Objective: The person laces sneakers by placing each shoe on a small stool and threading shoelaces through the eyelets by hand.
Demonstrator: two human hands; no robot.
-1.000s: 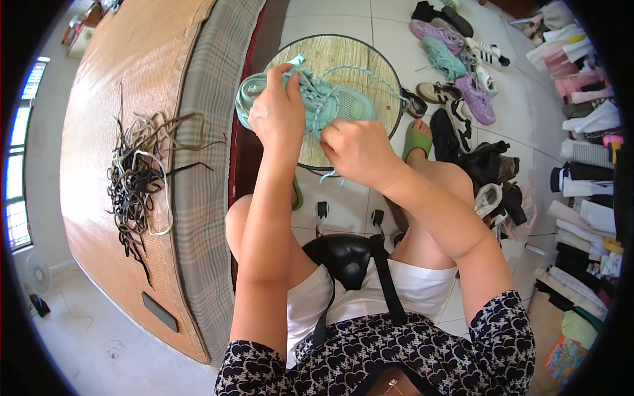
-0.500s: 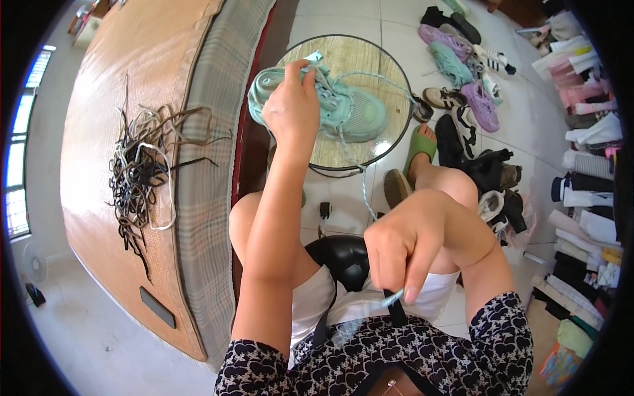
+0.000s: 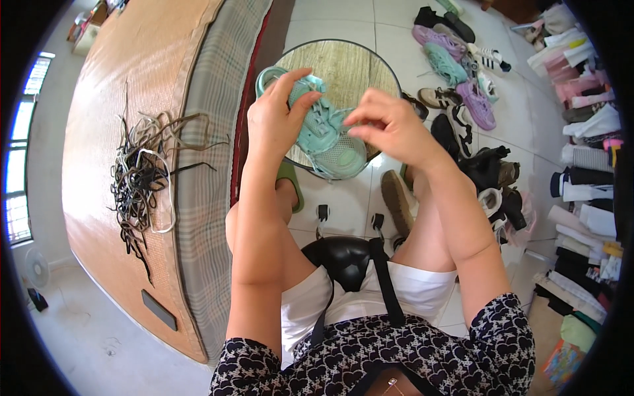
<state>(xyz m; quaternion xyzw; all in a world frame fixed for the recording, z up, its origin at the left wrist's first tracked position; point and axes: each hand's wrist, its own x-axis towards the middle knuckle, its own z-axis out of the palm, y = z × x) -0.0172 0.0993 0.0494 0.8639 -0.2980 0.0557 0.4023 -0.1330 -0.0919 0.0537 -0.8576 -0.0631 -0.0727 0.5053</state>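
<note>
A mint-green mesh sneaker (image 3: 342, 157) is tilted over the near left part of a round wood-patterned tabletop (image 3: 360, 63), its toe pointing toward me and to the right. My left hand (image 3: 274, 119) grips it by the tongue and collar, thumb and fingers closed around that part. Over the lacing area, my right hand (image 3: 393, 129) has its thumb and forefinger pinched on the mint shoelace (image 3: 339, 113). The fingertips partly cover the lace, and the eyelets beneath are hard to make out.
A heap of dark and brown shoelaces (image 3: 142, 168) and a dark phone-like slab (image 3: 159, 309) lie on the matted bed at left. Several shoes, among them a purple sneaker (image 3: 477, 105), are on the right floor. Folded clothes (image 3: 584, 191) line the far right.
My right hand has moved from above my lap, where it held the lace end, up to the sneaker's lacing. The sneaker's toe has swung nearer to me.
</note>
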